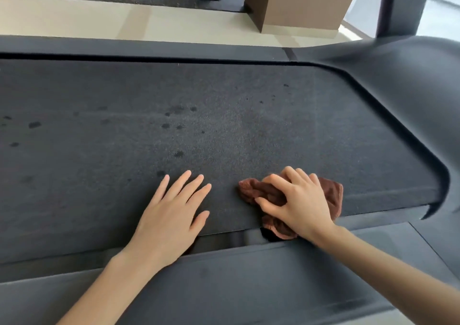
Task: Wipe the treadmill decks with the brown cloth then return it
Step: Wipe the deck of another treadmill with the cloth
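Note:
The dark grey treadmill deck (199,95) runs across the view, with several dark wet spots left of centre. A crumpled brown cloth (333,192) lies on the deck near its front edge, at the right. My right hand (298,202) presses down on the cloth, fingers curled into it. My left hand (171,210) rests flat on the deck just left of the cloth, fingers spread, holding nothing. Part of the cloth hangs over the belt's near edge.
A grey side rail (249,275) runs along the near side and another (149,48) along the far side. The motor hood (410,80) curves up at the right, with an upright post (403,3). A brown column (298,1) stands on the beige floor behind.

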Tool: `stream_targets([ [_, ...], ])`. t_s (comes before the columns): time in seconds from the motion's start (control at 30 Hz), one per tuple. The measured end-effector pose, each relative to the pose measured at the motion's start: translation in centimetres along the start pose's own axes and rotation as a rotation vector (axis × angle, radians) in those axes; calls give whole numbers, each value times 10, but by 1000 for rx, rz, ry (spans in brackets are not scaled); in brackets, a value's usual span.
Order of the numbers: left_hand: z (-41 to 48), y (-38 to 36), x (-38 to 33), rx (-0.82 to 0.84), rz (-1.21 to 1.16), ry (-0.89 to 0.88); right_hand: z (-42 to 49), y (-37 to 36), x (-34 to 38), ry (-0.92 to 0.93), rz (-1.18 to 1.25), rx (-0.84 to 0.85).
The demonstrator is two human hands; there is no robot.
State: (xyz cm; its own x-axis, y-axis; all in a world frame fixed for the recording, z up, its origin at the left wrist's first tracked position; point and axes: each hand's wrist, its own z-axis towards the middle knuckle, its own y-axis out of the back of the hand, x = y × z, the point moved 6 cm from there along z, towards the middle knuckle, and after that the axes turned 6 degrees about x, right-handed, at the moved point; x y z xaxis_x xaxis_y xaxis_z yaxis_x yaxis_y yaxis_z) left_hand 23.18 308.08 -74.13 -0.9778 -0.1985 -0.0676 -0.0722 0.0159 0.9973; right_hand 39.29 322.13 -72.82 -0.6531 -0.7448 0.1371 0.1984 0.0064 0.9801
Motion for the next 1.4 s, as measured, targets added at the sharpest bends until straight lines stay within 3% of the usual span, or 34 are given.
stream_targets([
  [0.2,-37,0,52,-6,18,35,1,-7,45,76,38,21],
  [0.4,-51,1,129,-10,-62,351,50,-19,79,200,129,51],
  [0.53,-52,-15,143,56,-111,449,113,-35,86,140,130,37],
  [0.8,-43,-15,145,10,-119,464,226,-54,88,-70,62,-21],
  [0.93,-44,-15,146,-7,-119,461,196,-51,99,-24,47,-32],
  [1.2,-45,-17,147,-41,-145,435,68,-34,139,287,99,14],
  [1.4,-51,-17,140,-32,-171,405,41,-17,128,388,128,194],
])
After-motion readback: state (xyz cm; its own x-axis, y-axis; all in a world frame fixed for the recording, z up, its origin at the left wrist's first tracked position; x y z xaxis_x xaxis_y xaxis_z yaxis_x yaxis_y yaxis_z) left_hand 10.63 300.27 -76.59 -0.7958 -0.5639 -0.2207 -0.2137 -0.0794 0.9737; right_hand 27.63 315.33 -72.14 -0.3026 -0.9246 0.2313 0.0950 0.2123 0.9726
